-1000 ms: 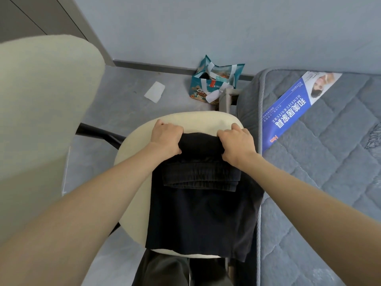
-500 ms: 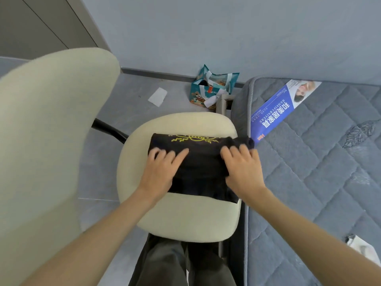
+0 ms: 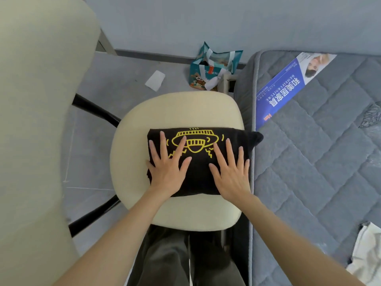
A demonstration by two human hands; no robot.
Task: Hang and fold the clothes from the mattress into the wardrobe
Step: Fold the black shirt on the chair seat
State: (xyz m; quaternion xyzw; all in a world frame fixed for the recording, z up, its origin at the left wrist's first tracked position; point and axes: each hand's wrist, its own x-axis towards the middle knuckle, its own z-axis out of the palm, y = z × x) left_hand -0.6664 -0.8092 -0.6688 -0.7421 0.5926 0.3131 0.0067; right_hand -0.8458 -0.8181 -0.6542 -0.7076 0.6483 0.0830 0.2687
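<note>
The folded shirt (image 3: 199, 176) lies on the chair (image 3: 181, 108), your left hand (image 3: 167, 170) and right hand (image 3: 231, 174) pressing it, fingers (image 3: 162, 141) straight, gripping nothing. Soft, light (it'll flop open): lift from under both ends.

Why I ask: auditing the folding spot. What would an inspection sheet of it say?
Surface: cream chair seat, bearing the black T-shirt.
Job's things: T-shirt folded, yellow print up, corner overhanging toward the mattress.
Clutter: teal bag and paper scrap on floor; blue leaflet, white crumpled item on mattress.
Grippers: left hand and right hand flat on T-shirt, fingers spread.
Cables: nothing seen.
Surroundings: grey wall, chair backrest at left.
</note>
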